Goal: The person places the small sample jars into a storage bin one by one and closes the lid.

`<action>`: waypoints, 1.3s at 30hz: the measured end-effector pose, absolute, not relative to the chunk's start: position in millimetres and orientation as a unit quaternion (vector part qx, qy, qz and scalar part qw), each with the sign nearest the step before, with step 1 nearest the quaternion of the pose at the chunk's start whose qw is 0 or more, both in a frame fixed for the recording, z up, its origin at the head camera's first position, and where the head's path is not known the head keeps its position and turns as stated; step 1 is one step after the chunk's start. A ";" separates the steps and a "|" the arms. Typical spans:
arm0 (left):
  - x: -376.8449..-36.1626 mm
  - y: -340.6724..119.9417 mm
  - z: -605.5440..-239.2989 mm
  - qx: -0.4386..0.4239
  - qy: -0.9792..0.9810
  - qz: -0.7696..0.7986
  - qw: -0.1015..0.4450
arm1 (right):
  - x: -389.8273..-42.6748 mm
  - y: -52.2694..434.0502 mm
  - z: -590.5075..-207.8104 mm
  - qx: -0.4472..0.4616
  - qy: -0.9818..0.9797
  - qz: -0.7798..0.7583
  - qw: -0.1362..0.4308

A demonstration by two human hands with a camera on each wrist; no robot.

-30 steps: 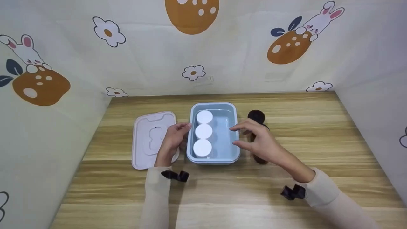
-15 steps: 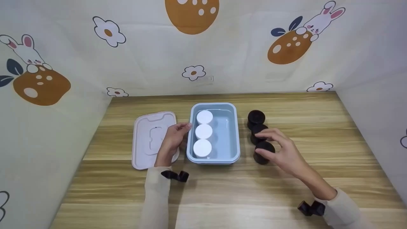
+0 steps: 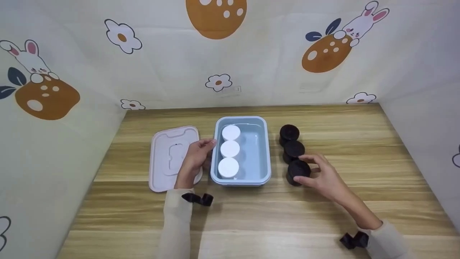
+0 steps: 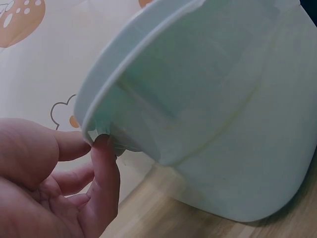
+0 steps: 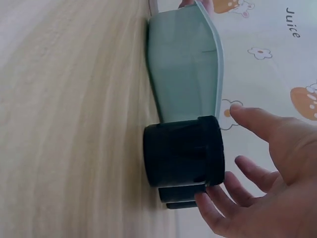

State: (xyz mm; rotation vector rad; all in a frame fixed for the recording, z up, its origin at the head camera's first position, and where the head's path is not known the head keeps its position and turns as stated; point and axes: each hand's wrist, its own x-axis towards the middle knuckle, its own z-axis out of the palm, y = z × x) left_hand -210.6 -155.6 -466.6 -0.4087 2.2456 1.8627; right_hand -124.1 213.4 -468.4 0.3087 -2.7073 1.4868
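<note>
The right hand point(image 3: 325, 178) has its fingers spread loosely around the nearest black jar point(image 3: 298, 172) — close to it, maybe just touching, but not yet squeezing it. That jar stands on the wooden table point(image 3: 251, 219), first in a row of three, just right of the blue box point(image 3: 267, 151). The left hand point(image 3: 196, 158) rests straight fingers on the box's left rim, beside the pink lid point(image 3: 169, 158). Three white jars point(image 3: 230, 148) fill the box's left side. It looks like the grabbing step — next the fingers need to close on the jar.
</note>
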 end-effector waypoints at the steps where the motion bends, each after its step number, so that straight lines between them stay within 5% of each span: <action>1: -210.4 -155.6 -466.5 -0.139 0.758 0.630 0.098 | -124.3 213.3 -470.7 0.102 -0.875 0.474 0.015; 39: -208.9 -156.9 -465.9 -0.143 0.720 0.668 0.123 | -120.9 201.3 -457.4 0.055 -0.862 0.500 -0.051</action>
